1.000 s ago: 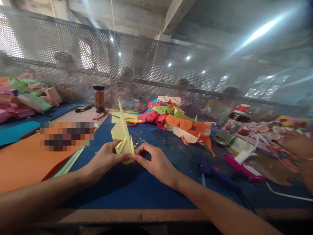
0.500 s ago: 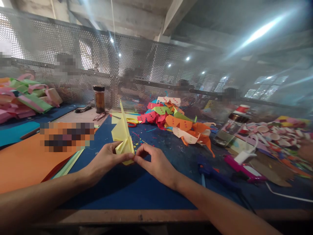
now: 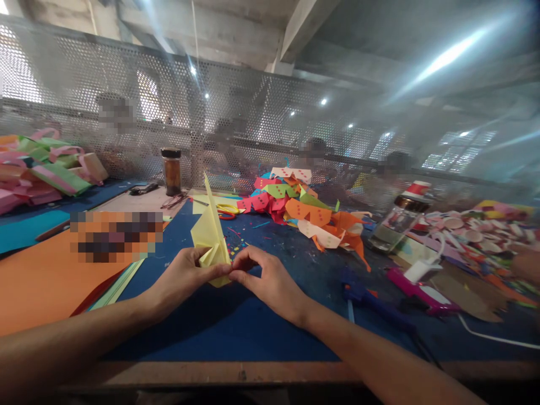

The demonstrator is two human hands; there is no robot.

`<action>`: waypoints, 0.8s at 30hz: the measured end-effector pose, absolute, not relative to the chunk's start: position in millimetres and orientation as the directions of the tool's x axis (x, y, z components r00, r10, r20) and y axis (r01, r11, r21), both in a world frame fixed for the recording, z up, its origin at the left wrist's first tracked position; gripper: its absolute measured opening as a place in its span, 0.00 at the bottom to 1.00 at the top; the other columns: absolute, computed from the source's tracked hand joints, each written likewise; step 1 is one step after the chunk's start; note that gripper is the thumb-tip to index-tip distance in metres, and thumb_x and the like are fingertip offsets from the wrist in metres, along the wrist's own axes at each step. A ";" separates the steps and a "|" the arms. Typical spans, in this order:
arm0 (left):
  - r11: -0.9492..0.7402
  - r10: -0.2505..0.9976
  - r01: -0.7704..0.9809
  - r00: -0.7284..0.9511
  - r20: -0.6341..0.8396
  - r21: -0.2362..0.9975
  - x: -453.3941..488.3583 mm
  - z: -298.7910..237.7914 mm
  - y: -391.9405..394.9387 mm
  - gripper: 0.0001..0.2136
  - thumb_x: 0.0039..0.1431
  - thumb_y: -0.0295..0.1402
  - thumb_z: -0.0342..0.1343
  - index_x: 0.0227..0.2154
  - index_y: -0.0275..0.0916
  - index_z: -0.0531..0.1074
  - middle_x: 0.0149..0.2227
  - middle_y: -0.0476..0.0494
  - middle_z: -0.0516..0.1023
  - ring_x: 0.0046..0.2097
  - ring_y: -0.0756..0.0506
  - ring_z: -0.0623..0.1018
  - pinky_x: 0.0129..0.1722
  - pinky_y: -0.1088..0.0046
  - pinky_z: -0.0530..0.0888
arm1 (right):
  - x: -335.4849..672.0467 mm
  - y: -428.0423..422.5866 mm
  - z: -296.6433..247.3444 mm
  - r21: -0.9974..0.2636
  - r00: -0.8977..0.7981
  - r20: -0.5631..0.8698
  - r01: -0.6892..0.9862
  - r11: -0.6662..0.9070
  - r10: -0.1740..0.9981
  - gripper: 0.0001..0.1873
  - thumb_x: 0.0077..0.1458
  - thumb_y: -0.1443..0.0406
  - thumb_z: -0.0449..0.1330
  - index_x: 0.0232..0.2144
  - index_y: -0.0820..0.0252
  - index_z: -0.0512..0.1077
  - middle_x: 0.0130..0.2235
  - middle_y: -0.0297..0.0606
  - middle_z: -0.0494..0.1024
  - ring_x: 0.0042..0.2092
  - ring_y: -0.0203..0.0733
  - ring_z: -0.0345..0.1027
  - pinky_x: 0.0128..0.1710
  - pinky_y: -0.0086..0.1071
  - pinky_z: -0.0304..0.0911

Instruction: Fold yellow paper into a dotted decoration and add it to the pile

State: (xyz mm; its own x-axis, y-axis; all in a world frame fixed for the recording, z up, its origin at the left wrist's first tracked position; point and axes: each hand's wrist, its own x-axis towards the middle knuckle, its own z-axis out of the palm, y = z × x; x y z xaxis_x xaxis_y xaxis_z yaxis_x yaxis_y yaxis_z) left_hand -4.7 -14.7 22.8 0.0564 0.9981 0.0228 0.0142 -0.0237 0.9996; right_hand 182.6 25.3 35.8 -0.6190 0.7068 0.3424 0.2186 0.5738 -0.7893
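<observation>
A folded yellow paper piece [image 3: 210,233] stands on the blue table surface [image 3: 219,326], its point rising upward. My left hand [image 3: 181,278] pinches its lower folds from the left, thumb and fingers closed on the paper. My right hand [image 3: 270,281] pinches the same lower edge from the right, fingertips meeting the left hand's. Both forearms reach in from the near edge.
A pile of orange, red and white paper cutouts [image 3: 304,211] lies behind. Orange sheets [image 3: 37,275] lie left, pink and green paper bags [image 3: 46,169] far left. A dark jar [image 3: 171,170], scissors [image 3: 225,209], a glue gun [image 3: 371,301], a pink tool [image 3: 417,289] and a bottle [image 3: 400,219] stand around. A mesh screen [image 3: 253,124] is behind.
Another person's hand at the far right edge has withdrawn from view. My hands stay pinched on the yellow paper, shifting only slightly.
</observation>
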 end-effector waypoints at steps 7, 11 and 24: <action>-0.048 0.995 0.027 0.083 0.046 0.998 -6.3 16.4 -11.0 0.14 0.44 0.40 0.67 0.29 0.35 0.77 0.27 0.48 0.80 0.29 0.48 0.75 0.31 0.74 0.70 | 183.6 30.6 33.4 -0.827 -0.624 0.296 0.211 0.521 0.723 0.07 0.54 0.64 0.66 0.30 0.58 0.72 0.31 0.31 0.75 0.35 0.37 0.69 0.39 0.31 0.64; -0.077 0.992 0.088 0.107 0.067 0.993 -7.2 16.2 -12.6 0.14 0.46 0.42 0.66 0.29 0.35 0.78 0.28 0.47 0.80 0.29 0.47 0.75 0.32 0.74 0.70 | 184.5 32.1 32.5 -0.836 -0.634 0.253 0.238 0.495 0.731 0.10 0.54 0.59 0.67 0.30 0.59 0.71 0.31 0.32 0.75 0.34 0.37 0.68 0.37 0.32 0.64; -0.126 0.988 0.175 0.110 0.108 0.976 -7.1 19.8 -14.6 0.12 0.48 0.40 0.65 0.28 0.35 0.74 0.24 0.53 0.72 0.26 0.50 0.69 0.26 0.76 0.64 | 185.4 32.0 38.8 -0.886 -0.693 0.214 0.159 0.435 0.689 0.14 0.52 0.57 0.68 0.36 0.59 0.72 0.34 0.33 0.75 0.36 0.38 0.67 0.39 0.34 0.63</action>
